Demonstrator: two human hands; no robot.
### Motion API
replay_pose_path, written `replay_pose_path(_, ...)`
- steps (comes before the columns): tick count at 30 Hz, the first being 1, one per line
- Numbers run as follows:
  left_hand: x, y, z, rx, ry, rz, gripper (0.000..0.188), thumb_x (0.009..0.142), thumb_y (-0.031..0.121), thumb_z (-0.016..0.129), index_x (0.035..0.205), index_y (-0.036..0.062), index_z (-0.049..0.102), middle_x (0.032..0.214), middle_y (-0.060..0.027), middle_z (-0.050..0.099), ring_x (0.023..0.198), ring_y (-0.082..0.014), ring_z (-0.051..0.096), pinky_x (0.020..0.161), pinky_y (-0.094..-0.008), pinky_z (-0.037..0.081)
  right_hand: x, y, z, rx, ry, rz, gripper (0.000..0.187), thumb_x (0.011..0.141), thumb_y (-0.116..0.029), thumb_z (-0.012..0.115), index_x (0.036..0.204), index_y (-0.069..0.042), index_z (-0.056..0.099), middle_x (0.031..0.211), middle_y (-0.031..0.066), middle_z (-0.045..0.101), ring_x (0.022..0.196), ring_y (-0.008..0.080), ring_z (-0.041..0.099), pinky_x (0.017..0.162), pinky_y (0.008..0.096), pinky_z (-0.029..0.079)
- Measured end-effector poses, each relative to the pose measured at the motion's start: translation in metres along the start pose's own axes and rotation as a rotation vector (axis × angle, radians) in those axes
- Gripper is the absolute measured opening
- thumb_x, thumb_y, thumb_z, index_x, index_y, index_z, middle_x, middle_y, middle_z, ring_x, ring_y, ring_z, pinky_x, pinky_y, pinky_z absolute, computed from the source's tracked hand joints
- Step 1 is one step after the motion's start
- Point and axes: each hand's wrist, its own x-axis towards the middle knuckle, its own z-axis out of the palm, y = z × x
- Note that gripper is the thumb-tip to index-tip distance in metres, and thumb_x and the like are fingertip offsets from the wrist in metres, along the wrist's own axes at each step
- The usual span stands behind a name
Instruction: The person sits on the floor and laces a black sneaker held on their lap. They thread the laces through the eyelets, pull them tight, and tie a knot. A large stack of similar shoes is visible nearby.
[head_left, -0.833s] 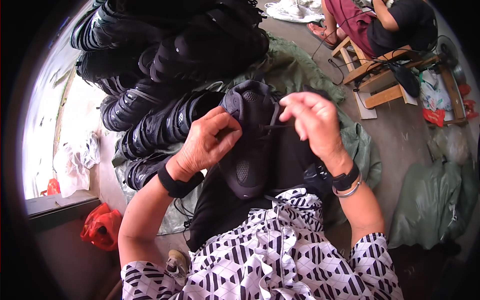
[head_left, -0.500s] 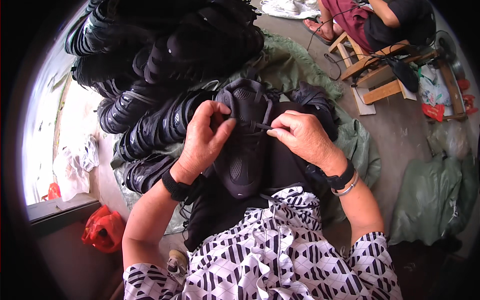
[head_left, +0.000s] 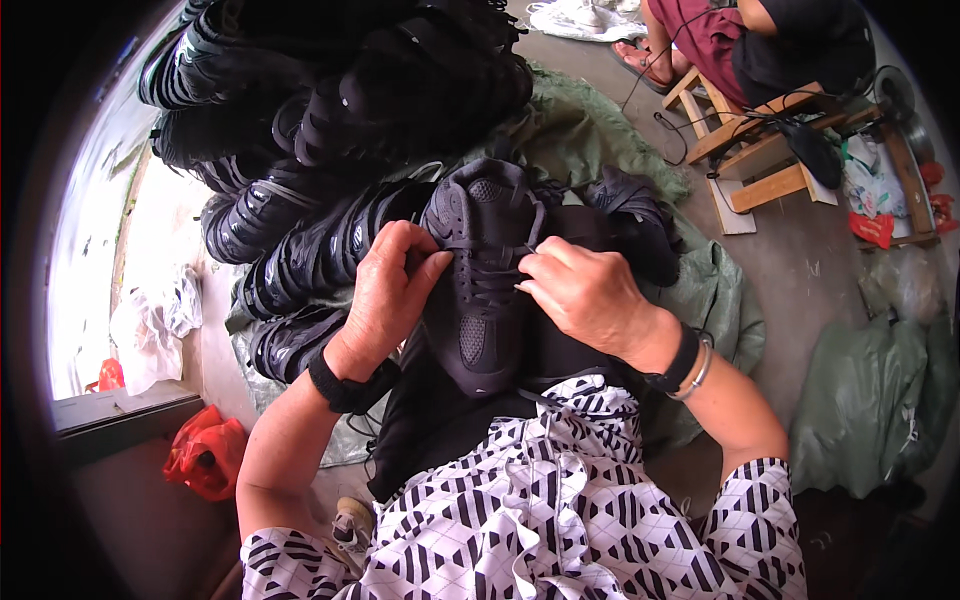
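Observation:
A black sneaker (head_left: 482, 345) rests on my lap, its toe pointing toward me and its tongue and collar facing away. Dark shoelace (head_left: 488, 268) crosses the tongue in rows. At the left eyelets, my left hand (head_left: 392, 290) is closed in a pinch on the shoelace. My right hand (head_left: 590, 300) pinches the shoelace at the right edge of the lacing, thumb and forefinger together. The fingertips hide the lace ends.
Stacked black shoe uppers (head_left: 330, 235) pile up at left and ahead on a green sheet (head_left: 590, 120). Red bag (head_left: 207, 455) lies at left, green sack (head_left: 860, 400) at right. Another person (head_left: 715, 45) sits by a wooden bench (head_left: 765, 150).
My right hand has shifted slightly left and down, closer to the shoe. My left hand has moved a little left and down. A lace now lies straighter across the tongue.

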Motion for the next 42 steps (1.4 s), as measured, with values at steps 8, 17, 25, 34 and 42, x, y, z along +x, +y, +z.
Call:
replay_pose_path(8, 0.002, 0.016, 0.004, 0.029, 0.081, 0.104, 0.017, 0.085, 0.007, 0.07, 0.091, 0.0037, 0.054, 0.079, -0.0093, 0.054, 0.066, -0.0174, 0.055, 0.061, -0.0292, 0.046, 0.008, -0.003, 0.01, -0.137, -0.041, -0.014, 0.016, 0.081, -0.007, 0.068, 0.084, -0.003, 0.053, 0.076, 0.0084, 0.049, 0.058, 0.0221, 0.06, 0.051, 0.0304, 0.05)
replay_pose_path(17, 0.012, 0.003, 0.005, -0.452, -0.1, -0.098, 0.019, 0.092, 0.015, 0.066, 0.089, 0.0023, 0.052, 0.078, 0.0008, 0.054, 0.068, -0.0054, 0.051, 0.062, -0.0226, 0.045, 0.018, 0.01, 0.007, 0.339, -0.135, 0.203, 0.012, 0.083, -0.009, 0.066, 0.078, -0.001, 0.061, 0.074, 0.0074, 0.061, 0.068, 0.0241, 0.063, 0.065, 0.0331, 0.05)
replay_pose_path(25, 0.016, 0.005, -0.015, -0.756, -0.205, -0.357, 0.013, 0.091, 0.012, 0.063, 0.099, 0.0082, 0.054, 0.081, 0.0059, 0.054, 0.069, -0.0012, 0.047, 0.061, -0.0174, 0.039, 0.026, 0.006, -0.017, 0.391, -0.337, 0.441, 0.011, 0.085, -0.011, 0.066, 0.081, -0.001, 0.064, 0.07, 0.0081, 0.061, 0.065, 0.0137, 0.061, 0.062, 0.0306, 0.048)
replay_pose_path(34, 0.026, 0.003, -0.031, -0.543, -0.076, -0.212, 0.012, 0.09, 0.008, 0.061, 0.1, 0.0045, 0.055, 0.084, 0.0063, 0.052, 0.072, -0.001, 0.045, 0.064, -0.0175, 0.038, 0.0, 0.024, -0.014, 0.705, 0.222, 0.698, 0.014, 0.093, -0.007, 0.058, 0.102, -0.003, 0.068, 0.076, 0.001, 0.065, 0.055, 0.0017, 0.052, 0.05, 0.0182, 0.043)
replay_pose_path(42, -0.004, -0.017, -0.055, -0.414, -0.088, -0.289, 0.016, 0.099, 0.007, 0.047, 0.106, 0.0011, 0.059, 0.094, 0.0001, 0.059, 0.083, -0.0036, 0.054, 0.072, -0.0195, 0.045, -0.117, 0.106, -0.043, 0.212, 0.237, 0.793, 0.032, 0.091, -0.002, 0.05, 0.123, -0.006, 0.057, 0.079, 0.0115, 0.068, 0.073, 0.0187, 0.066, 0.071, 0.0302, 0.051)
